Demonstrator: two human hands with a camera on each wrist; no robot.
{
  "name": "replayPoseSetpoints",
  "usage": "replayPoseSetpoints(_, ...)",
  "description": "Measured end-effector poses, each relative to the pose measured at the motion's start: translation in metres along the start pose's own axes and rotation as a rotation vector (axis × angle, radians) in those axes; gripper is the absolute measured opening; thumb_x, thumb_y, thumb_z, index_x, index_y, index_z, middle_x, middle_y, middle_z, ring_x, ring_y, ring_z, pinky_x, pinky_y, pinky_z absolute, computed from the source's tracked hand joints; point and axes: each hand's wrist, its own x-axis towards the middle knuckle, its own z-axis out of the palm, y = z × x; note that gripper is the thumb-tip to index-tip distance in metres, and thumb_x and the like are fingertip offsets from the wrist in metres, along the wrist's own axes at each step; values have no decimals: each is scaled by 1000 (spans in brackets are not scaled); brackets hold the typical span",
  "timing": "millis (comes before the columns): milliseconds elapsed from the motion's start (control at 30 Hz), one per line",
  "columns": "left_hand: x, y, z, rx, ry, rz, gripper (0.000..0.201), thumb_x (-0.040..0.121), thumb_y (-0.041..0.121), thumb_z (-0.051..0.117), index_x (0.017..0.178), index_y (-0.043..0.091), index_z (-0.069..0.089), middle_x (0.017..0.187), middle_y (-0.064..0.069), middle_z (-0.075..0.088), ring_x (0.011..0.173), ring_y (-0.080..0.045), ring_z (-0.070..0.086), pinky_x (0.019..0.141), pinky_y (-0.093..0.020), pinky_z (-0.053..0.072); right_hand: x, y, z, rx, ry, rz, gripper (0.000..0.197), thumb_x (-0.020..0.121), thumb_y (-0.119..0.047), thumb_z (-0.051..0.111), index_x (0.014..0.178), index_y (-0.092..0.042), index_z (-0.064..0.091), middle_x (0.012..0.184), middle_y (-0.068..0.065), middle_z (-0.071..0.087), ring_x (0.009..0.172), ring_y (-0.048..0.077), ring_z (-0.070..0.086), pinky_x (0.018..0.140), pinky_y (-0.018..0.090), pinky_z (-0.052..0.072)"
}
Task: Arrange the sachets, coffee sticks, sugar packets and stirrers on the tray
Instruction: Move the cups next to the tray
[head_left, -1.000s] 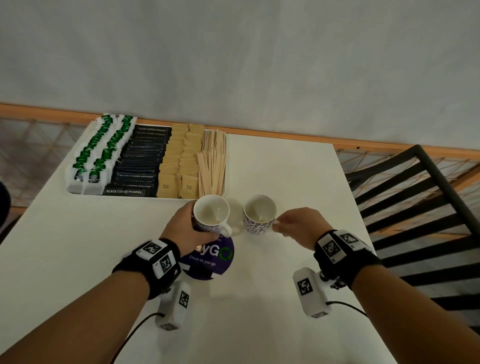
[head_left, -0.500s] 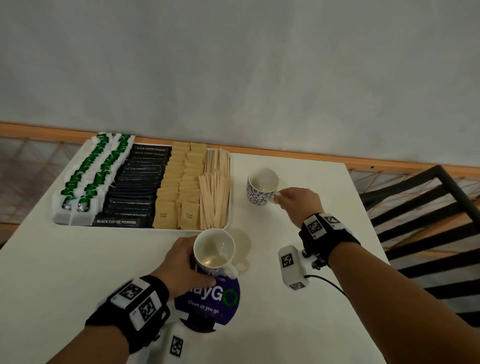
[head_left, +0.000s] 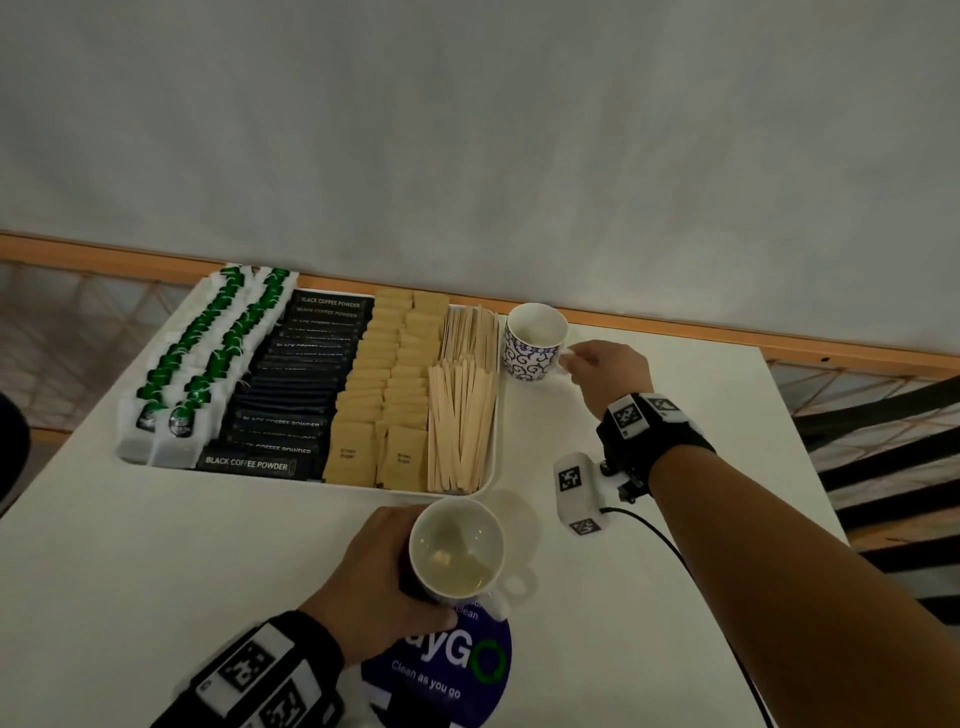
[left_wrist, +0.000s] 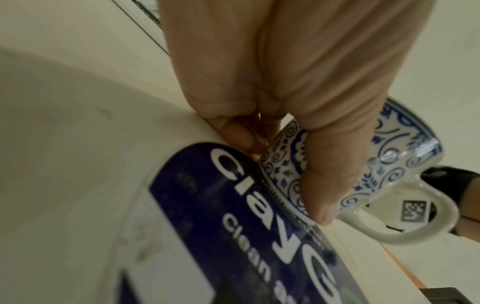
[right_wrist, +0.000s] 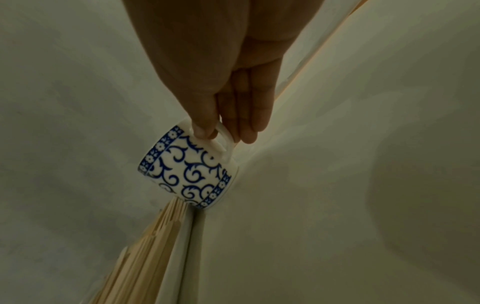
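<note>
A white tray (head_left: 494, 415) at the back left holds rows of green-and-white sachets (head_left: 202, 358), black coffee sticks (head_left: 296, 384), brown sugar packets (head_left: 389, 389) and wooden stirrers (head_left: 462, 405). My right hand (head_left: 597, 364) pinches the handle of a blue-patterned cup (head_left: 532, 343) that stands beside the tray's far right corner; in the right wrist view the thumb (right_wrist: 205, 127) lies on the handle of the far cup (right_wrist: 187, 170). My left hand (head_left: 384, 566) grips a second cup (head_left: 457, 551) by its body, just in front of the tray; the near cup (left_wrist: 363, 164) shows close up.
A round blue "Clean as you go" sticker (head_left: 447, 670) lies on the white table (head_left: 649, 623) under the near cup. A wall and wooden ledge (head_left: 779, 348) run behind the table. A dark slatted chair (head_left: 893, 467) stands at the right.
My right hand has carried its cup away from me to the tray's far right corner. My left hand keeps its cup near the sticker, now close to the tray's front edge.
</note>
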Motion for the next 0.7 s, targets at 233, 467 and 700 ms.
replayPoseSetpoints(233, -3, 7, -1, 3, -6, 7, 75, 57, 19, 90, 105, 51, 42, 114, 33, 40, 110, 18, 39, 89, -8, 35, 9, -5, 3, 20, 32, 26, 28, 92, -35, 55, 109, -18, 70, 99, 6, 72, 99, 23, 61, 85, 30, 45)
replayPoseSetpoints(467, -3, 4, -2, 19, -27, -42, 75, 56, 25, 89, 109, 50, 42, 119, 26, 39, 116, 3, 40, 100, -23, 36, 6, -7, 2, 22, 34, 32, 28, 91, -37, 55, 107, -19, 71, 95, 7, 72, 96, 24, 62, 87, 34, 48)
replayPoseSetpoints(700, -2, 4, -2, 24, -32, -55, 74, 56, 24, 89, 108, 49, 42, 118, 25, 39, 115, 5, 39, 101, -22, 35, 3, -8, 1, 32, 31, 25, 28, 91, -37, 54, 106, -20, 71, 93, 6, 71, 93, 23, 62, 84, 32, 47)
